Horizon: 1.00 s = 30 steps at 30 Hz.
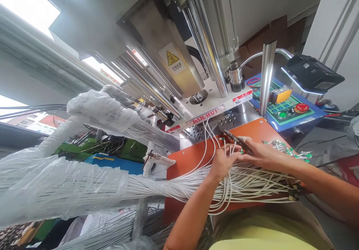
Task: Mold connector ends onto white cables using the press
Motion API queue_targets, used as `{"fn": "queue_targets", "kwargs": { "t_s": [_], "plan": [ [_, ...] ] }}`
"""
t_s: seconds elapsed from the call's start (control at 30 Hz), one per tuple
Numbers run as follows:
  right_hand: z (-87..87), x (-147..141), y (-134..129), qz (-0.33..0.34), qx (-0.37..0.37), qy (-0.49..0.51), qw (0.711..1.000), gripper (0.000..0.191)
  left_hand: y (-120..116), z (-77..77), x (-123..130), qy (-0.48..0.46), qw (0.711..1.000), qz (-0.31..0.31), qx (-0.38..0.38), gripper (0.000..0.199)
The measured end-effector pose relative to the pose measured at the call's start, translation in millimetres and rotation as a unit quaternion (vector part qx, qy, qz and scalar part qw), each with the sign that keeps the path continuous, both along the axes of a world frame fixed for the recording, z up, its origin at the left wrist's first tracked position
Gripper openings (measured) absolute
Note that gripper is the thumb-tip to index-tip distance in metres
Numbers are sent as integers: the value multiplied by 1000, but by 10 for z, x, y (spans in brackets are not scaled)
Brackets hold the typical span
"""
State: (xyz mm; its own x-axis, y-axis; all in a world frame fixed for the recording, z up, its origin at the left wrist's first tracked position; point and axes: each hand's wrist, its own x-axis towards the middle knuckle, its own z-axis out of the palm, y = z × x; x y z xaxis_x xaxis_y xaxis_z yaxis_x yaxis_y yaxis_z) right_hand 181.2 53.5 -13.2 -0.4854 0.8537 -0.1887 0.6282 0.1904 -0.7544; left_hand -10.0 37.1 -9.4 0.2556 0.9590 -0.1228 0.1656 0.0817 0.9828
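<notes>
Many white wires [252, 184] (bundled), ends pointing right

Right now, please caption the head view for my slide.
Left hand grips white wires; right hand holds pliers over orange plate.

White insulated wires [246, 182] fan in a loose bundle across an orange plate [193, 171], their upturned ends beside a dark metal hand tool [234, 137].
</notes>
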Motion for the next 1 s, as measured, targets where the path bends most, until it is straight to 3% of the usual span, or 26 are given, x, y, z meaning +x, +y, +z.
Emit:
{"fn": "queue_targets", "kwargs": {
  "t_s": [0.2, 0.27, 0.37, 0.53, 0.7, 1.0],
  "plan": [
    [-194, -39, -8, -30, 34, 3, 999, 45, 156, 69, 33, -99, 989, 93, -64, 46],
    [-184, -42, -21, -35, 46, -9, 998, 41, 201, 111, 52, -131, 982, 103, -84, 52],
    [-113, -41, -50, -38, 49, -3, 998, 43, 235, 174, 48, -125, 980, 112, -108, 48],
    [-61, -37, -74, -45, 42, 4, 998, 50, 260, 197, -39, -37, 980, 71, -181, 34],
    [-106, -41, -62, -49, 40, -11, 998, 43, 302, 90, -58, -19, 970, 9, -244, 26],
    [-41, -46, -97, -61, 51, -11, 997, 37, 335, -23, -26, -24, 957, 20, -288, 21]
  ]
}}
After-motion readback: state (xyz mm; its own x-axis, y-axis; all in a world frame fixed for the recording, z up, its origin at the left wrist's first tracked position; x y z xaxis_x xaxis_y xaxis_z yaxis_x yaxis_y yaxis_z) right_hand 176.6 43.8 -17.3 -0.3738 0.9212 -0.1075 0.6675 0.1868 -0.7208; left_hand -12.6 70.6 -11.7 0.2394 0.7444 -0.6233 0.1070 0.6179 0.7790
